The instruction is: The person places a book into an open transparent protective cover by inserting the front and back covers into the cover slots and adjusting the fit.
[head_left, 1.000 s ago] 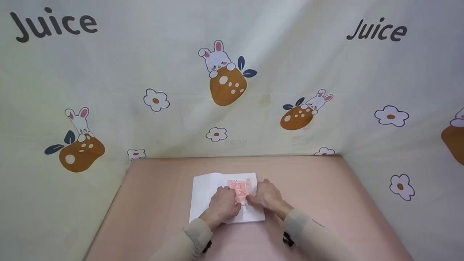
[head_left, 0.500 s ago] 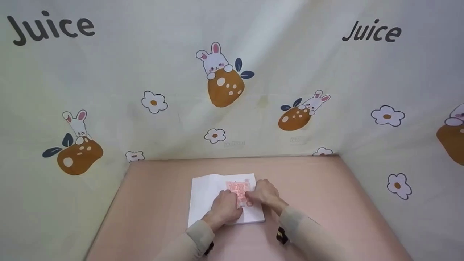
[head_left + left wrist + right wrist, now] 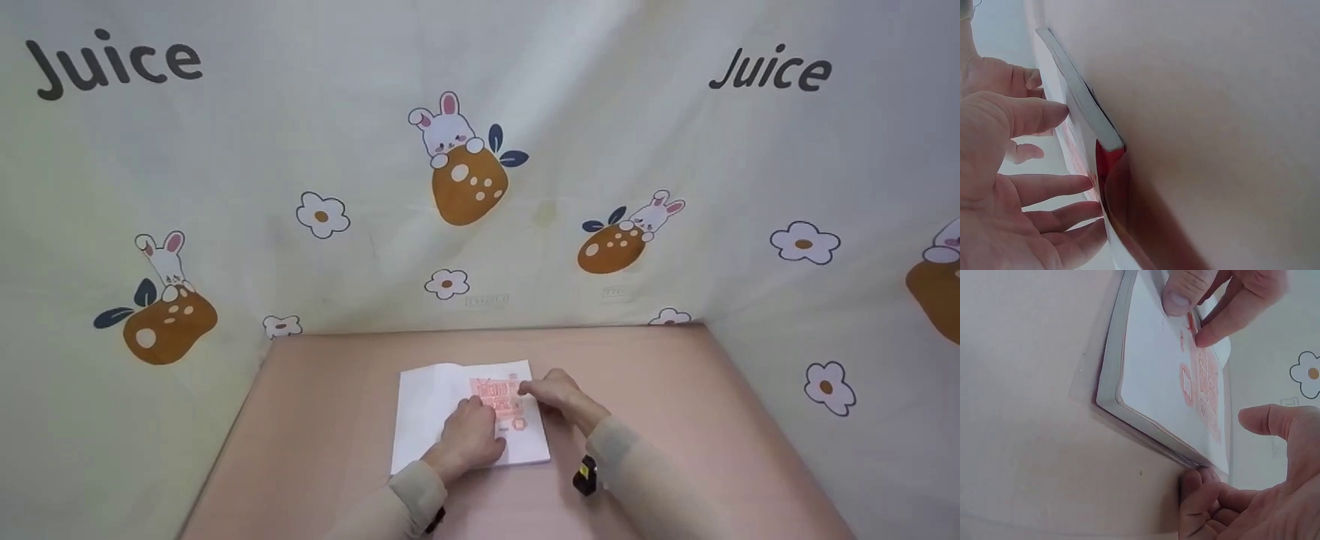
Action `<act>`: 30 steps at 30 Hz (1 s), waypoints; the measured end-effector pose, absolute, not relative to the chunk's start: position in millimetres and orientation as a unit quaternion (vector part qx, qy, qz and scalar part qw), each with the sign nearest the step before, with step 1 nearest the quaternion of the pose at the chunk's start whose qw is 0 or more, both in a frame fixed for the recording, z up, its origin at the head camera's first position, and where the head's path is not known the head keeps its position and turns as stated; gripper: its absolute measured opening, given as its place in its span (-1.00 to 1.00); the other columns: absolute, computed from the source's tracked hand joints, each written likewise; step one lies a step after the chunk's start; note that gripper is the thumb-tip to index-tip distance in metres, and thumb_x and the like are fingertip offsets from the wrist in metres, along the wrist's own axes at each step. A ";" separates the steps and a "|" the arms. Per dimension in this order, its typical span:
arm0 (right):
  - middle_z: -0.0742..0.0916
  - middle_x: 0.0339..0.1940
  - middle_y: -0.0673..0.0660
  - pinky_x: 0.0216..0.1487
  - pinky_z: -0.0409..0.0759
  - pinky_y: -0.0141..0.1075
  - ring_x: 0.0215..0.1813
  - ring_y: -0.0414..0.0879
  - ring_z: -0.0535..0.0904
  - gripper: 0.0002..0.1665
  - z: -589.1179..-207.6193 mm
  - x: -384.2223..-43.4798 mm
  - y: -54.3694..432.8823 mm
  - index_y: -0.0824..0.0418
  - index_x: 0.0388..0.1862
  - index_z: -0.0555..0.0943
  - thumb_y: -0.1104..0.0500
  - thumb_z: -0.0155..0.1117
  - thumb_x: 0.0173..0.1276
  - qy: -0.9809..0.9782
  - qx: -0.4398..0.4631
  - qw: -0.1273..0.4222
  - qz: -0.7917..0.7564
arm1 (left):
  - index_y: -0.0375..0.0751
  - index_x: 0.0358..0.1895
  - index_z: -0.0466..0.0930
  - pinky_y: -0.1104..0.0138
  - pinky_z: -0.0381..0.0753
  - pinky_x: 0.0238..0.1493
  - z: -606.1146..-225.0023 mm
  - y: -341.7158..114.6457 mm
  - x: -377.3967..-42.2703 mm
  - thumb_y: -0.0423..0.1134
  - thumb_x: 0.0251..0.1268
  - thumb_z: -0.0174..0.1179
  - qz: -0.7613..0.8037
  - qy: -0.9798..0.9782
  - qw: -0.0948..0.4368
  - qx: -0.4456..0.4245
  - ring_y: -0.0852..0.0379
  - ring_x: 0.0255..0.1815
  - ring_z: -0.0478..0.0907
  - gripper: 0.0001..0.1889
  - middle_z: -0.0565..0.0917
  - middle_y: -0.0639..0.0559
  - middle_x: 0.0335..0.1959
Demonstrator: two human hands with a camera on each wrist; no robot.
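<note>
A book (image 3: 421,412) with white pages lies open on the pink tabletop, its right page bearing a red print (image 3: 504,397). My left hand (image 3: 471,436) rests on that page near the fold, fingertips against the paper; in the right wrist view its thumb (image 3: 1178,302) also touches the page. My right hand (image 3: 564,397) is at the book's right edge. Its curled fingers (image 3: 1199,495) sit right at the side of the page block (image 3: 1154,430), while the thumb (image 3: 1261,421) stands raised apart from the paper. Beneath the left page, the left wrist view shows a red inner cover (image 3: 1107,160).
Around the book spreads the pink tabletop (image 3: 322,420). A pale cloth (image 3: 360,135) printed with rabbits, flowers and the word Juice hangs at the back and along both sides. A black wrist device (image 3: 585,475) shows below the right sleeve (image 3: 637,472).
My right hand has drawn back rightward, its thumb coming off the red print to the page's outer edge. My left hand stays in nearly the same place on the book.
</note>
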State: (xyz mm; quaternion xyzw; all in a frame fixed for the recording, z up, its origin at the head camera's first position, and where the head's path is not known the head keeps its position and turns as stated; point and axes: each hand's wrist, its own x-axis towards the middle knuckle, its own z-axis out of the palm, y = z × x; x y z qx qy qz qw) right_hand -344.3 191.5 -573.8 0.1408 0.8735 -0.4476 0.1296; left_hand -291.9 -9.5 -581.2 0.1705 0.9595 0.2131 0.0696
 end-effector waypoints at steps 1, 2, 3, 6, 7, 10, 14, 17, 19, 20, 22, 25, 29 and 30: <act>0.39 -0.70 -0.11 -0.47 0.26 -0.30 -0.51 -0.17 0.31 -0.42 -573.8 -343.9 192.1 -0.04 -0.73 0.32 0.00 0.51 0.29 0.874 0.139 0.128 -0.448 | -0.44 0.07 0.74 -0.04 0.74 0.26 -580.7 -9.3 -292.1 -0.10 0.35 0.47 0.216 0.959 0.069 0.169 -0.04 -0.01 0.59 -0.55 0.67 -0.18 0.01; 0.39 -0.70 -0.11 -0.47 0.26 -0.30 -0.51 -0.17 0.31 -0.42 -573.4 -343.6 192.4 -0.04 -0.74 0.32 0.00 0.51 0.29 0.874 0.138 0.127 -0.449 | -0.44 0.06 0.74 -0.05 0.74 0.25 -580.2 -9.1 -292.2 -0.10 0.34 0.47 0.220 0.959 0.068 0.168 -0.05 -0.02 0.58 -0.55 0.67 -0.19 0.01; 0.39 -0.70 -0.11 -0.47 0.26 -0.29 -0.52 -0.17 0.30 -0.42 -573.1 -343.1 192.6 -0.04 -0.73 0.33 0.00 0.52 0.29 0.873 0.138 0.126 -0.451 | -0.45 0.07 0.74 -0.05 0.74 0.25 -579.5 -8.9 -292.4 -0.10 0.34 0.47 0.223 0.958 0.069 0.165 -0.05 -0.01 0.58 -0.54 0.67 -0.19 0.01; 0.40 -0.71 -0.12 -0.48 0.26 -0.29 -0.53 -0.18 0.30 -0.44 -571.7 -341.2 192.7 -0.05 -0.72 0.35 -0.01 0.51 0.31 0.869 0.139 0.122 -0.458 | -0.45 0.03 0.74 -0.06 0.73 0.18 -576.8 -8.6 -293.6 -0.11 0.33 0.47 0.234 0.956 0.070 0.162 -0.05 -0.05 0.56 -0.57 0.66 -0.19 -0.03; 0.41 -0.71 -0.12 -0.49 0.26 -0.29 -0.53 -0.18 0.31 -0.44 -570.7 -340.5 192.8 -0.05 -0.72 0.36 -0.01 0.51 0.31 0.868 0.140 0.121 -0.461 | -0.44 -0.02 0.74 -0.05 0.73 0.13 -575.4 -8.7 -294.0 -0.11 0.32 0.47 0.236 0.955 0.068 0.163 -0.05 -0.08 0.56 -0.59 0.66 -0.19 -0.06; 0.44 -0.70 -0.10 -0.51 0.26 -0.30 -0.54 -0.18 0.33 -0.48 -567.2 -337.9 192.9 -0.05 -0.70 0.38 -0.03 0.49 0.31 0.865 0.143 0.114 -0.468 | -0.41 -0.13 0.73 -0.01 0.68 -0.02 -572.6 -9.1 -296.0 -0.12 0.31 0.46 0.244 0.953 0.066 0.169 -0.04 -0.15 0.51 -0.65 0.63 -0.16 -0.16; 0.54 -0.65 -0.06 -0.50 0.34 -0.30 -0.54 -0.17 0.41 -0.60 -562.5 -334.9 194.1 0.02 -0.60 0.51 -0.04 0.46 0.33 0.859 0.144 0.103 -0.481 | -0.37 -0.16 0.71 0.02 0.62 -0.08 -571.4 -9.3 -297.8 -0.09 0.33 0.46 0.253 0.949 0.069 0.174 -0.03 -0.18 0.48 -0.65 0.61 -0.13 -0.20; 0.66 -0.57 -0.01 -0.45 0.48 -0.30 -0.50 -0.16 0.53 -0.71 -559.1 -333.0 193.6 0.16 -0.38 0.70 -0.02 0.44 0.38 0.850 0.141 0.094 -0.499 | -0.35 -0.17 0.70 0.01 0.64 -0.10 -571.7 -8.6 -298.3 -0.04 0.32 0.47 0.262 0.947 0.060 0.177 -0.04 -0.21 0.50 -0.62 0.64 -0.14 -0.21; 0.73 -0.49 0.03 -0.41 0.57 -0.28 -0.47 -0.15 0.59 -0.68 -556.8 -332.1 192.2 0.26 -0.20 0.76 0.00 0.44 0.39 0.842 0.137 0.086 -0.515 | -0.31 -0.24 0.66 0.04 0.62 -0.16 -571.6 -7.5 -298.3 0.00 0.32 0.47 0.275 0.944 0.052 0.177 -0.04 -0.24 0.50 -0.61 0.64 -0.14 -0.24; 0.76 -0.45 0.04 -0.39 0.61 -0.28 -0.44 -0.14 0.62 -0.65 -555.7 -331.8 191.3 0.30 -0.14 0.77 0.01 0.45 0.39 0.839 0.133 0.080 -0.522 | -0.27 -0.27 0.63 0.05 0.59 -0.19 -571.5 -6.9 -298.3 0.03 0.33 0.46 0.282 0.942 0.048 0.176 -0.04 -0.25 0.49 -0.61 0.62 -0.13 -0.26; 0.79 -0.38 0.06 -0.36 0.64 -0.28 -0.39 -0.13 0.65 -0.63 -552.1 -331.1 189.1 0.32 -0.07 0.76 0.02 0.46 0.39 0.830 0.129 0.074 -0.538 | -0.21 -0.34 0.56 0.08 0.53 -0.23 -570.1 -5.3 -297.9 0.08 0.34 0.45 0.295 0.939 0.040 0.171 -0.04 -0.27 0.48 -0.58 0.59 -0.10 -0.30; 0.79 -0.39 0.04 -0.39 0.60 -0.31 -0.39 -0.13 0.67 -0.62 -545.2 -330.1 184.6 0.32 -0.06 0.78 0.02 0.48 0.38 0.818 0.118 0.069 -0.559 | -0.16 -0.35 0.51 0.11 0.47 -0.24 -566.2 -2.5 -297.6 0.17 0.38 0.42 0.312 0.936 0.034 0.158 -0.04 -0.26 0.47 -0.53 0.56 -0.07 -0.32; 0.81 -0.35 0.07 -0.47 0.59 -0.37 -0.38 -0.12 0.71 -0.65 -533.4 -327.9 177.2 0.30 -0.06 0.79 0.02 0.44 0.43 0.814 0.099 0.073 -0.567 | -0.32 -0.10 0.66 0.06 0.59 -0.16 -558.5 0.7 -298.4 0.34 0.38 0.39 0.336 0.931 0.023 0.139 -0.12 -0.15 0.60 -0.34 0.70 -0.20 -0.17; 0.82 -0.31 0.10 -0.49 0.59 -0.38 -0.39 -0.13 0.70 -0.64 -530.9 -327.5 175.4 0.30 -0.06 0.79 0.01 0.43 0.44 0.816 0.095 0.072 -0.566 | -0.39 0.02 0.67 0.02 0.64 -0.09 -556.8 1.6 -299.0 0.38 0.38 0.37 0.341 0.930 0.021 0.135 -0.17 -0.08 0.64 -0.25 0.73 -0.27 -0.07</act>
